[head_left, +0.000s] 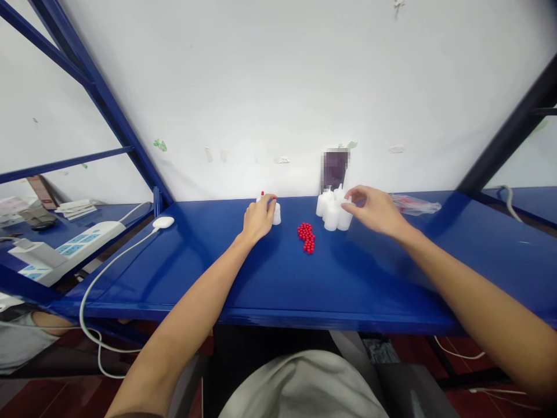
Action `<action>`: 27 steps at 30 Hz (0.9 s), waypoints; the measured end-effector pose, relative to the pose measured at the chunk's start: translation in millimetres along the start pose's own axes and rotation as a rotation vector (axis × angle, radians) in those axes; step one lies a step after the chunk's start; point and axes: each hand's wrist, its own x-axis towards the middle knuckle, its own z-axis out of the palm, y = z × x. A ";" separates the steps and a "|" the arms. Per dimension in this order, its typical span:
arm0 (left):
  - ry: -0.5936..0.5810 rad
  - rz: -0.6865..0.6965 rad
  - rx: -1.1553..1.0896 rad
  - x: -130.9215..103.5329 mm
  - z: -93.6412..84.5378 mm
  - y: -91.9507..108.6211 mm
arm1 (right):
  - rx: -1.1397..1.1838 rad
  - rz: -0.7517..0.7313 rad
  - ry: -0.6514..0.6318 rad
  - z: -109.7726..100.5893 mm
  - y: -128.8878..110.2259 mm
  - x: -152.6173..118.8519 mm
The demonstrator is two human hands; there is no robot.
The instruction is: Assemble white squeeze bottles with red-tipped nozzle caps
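My left hand (260, 218) is closed around a small white bottle (277, 214) on the blue table, with a red tip at its fingers. Behind that hand a red cap (262, 193) tops another bottle, mostly hidden. At the right, my right hand (369, 208) has thumb and fingers at the top of a white bottle (344, 217), at the edge of a cluster of several white bottles (331, 216). Between the hands, several small red caps (307, 237) lie loose in a patch on the table.
The blue table (270, 284) meets a white wall. A dark pixelated object (334, 168) leans there. A clear plastic bag (415, 205) lies at the right. At the left are a white cable puck (163, 222), a power strip (82, 247) and blue frame posts. Part of another person shows lower left.
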 end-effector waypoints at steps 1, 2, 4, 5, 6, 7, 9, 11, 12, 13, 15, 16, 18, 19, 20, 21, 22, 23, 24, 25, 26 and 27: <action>0.006 0.007 0.011 -0.7 -0.3 0.6 | -0.003 0.009 -0.003 0.0 -0.1 0.1; 0.019 0.021 0.014 -1.8 -0.9 1.6 | -0.004 0.015 -0.004 -0.1 -0.2 0.2; 0.029 0.085 -0.006 -5.3 -2.3 5.2 | -0.011 0.020 -0.005 -1.0 -0.7 0.5; 0.005 0.145 -0.023 -7.5 -2.8 7.6 | -0.016 0.018 -0.010 -1.7 -1.3 0.5; -0.045 0.221 -0.041 -9.9 -3.1 10.1 | -0.021 0.013 -0.019 -2.6 -2.1 0.3; -0.114 0.306 -0.054 -12.5 -3.0 12.7 | -0.022 0.004 -0.034 -3.6 -3.4 -0.2; -0.259 0.461 -0.054 -17.6 -1.9 17.6 | -0.009 -0.030 -0.082 -5.2 -7.1 -2.5; -0.346 0.542 -0.026 -22.0 -0.1 21.6 | 0.030 -0.085 -0.136 -5.2 -12.2 -6.7; -0.367 0.556 -0.009 -23.8 0.6 23.2 | 0.056 -0.117 -0.154 -4.1 -15.2 -9.5; -0.380 0.563 0.006 -25.3 1.0 24.5 | 0.085 -0.150 -0.168 -2.3 -18.3 -12.7; -0.394 0.569 0.027 -27.5 1.1 26.2 | 0.150 -0.206 -0.189 3.8 -24.3 -19.6; -0.399 0.574 0.032 -28.2 0.8 26.6 | 0.180 -0.224 -0.203 7.7 -27.2 -23.2; -0.408 0.580 0.028 -29.0 0.1 26.7 | 0.241 -0.231 -0.242 16.5 -31.9 -30.0; -0.413 0.579 0.022 -29.2 -0.1 26.5 | 0.273 -0.223 -0.265 20.9 -33.7 -32.9; -0.418 0.577 0.014 -29.4 -0.1 26.1 | 0.303 -0.209 -0.289 25.0 -35.0 -35.4; -0.422 0.574 0.004 -29.4 0.2 25.6 | 0.336 -0.192 -0.319 28.7 -35.9 -37.5; -0.427 0.569 -0.008 -29.4 0.7 25.0 | 0.375 -0.172 -0.349 31.8 -36.4 -39.1; -0.432 0.560 -0.024 -29.3 1.4 24.3 | 0.416 -0.148 -0.376 34.3 -36.5 -40.1; -0.439 0.548 -0.042 -29.1 2.3 23.4 | 0.455 -0.123 -0.395 36.1 -36.4 -40.8; -0.447 0.531 -0.063 -28.9 3.3 22.4 | 0.487 -0.099 -0.406 37.3 -36.1 -41.1; -0.456 0.513 -0.086 -28.6 4.3 21.2 | 0.510 -0.079 -0.407 38.1 -35.6 -41.2; -0.466 0.494 -0.109 -28.4 5.3 19.9 | 0.517 -0.065 -0.399 38.5 -35.1 -41.1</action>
